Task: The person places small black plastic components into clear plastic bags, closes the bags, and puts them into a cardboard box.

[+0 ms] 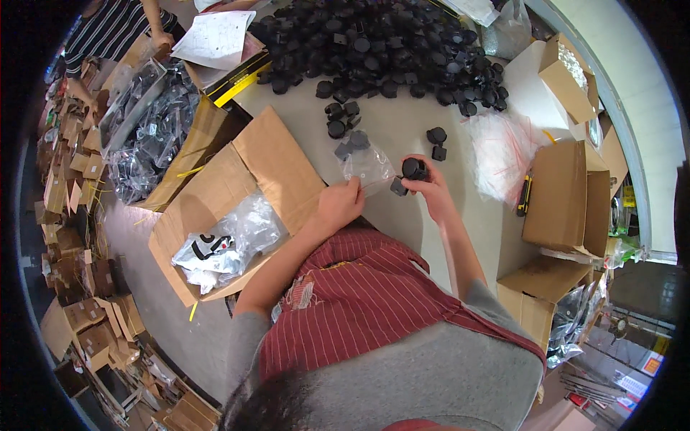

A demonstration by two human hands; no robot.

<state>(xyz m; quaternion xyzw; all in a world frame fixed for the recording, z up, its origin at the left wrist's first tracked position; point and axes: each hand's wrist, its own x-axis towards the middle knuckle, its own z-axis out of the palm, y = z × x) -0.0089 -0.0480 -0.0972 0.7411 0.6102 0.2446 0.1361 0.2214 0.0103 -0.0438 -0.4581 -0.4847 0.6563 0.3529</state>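
My left hand pinches the lower edge of a clear plastic bag above the grey table. A dark part shows at the bag's far end; I cannot tell whether it is inside or behind the film. To the right, my right hand is closed on a black plastic part with a round cap and a small square end. A few loose black parts lie beyond the bag. Two more, one of them round, lie past my right hand.
A large heap of black parts covers the far table. Clear bags and a yellow-black cutter lie right, beside cardboard boxes. An open carton stands left. Another person's hand is at far left.
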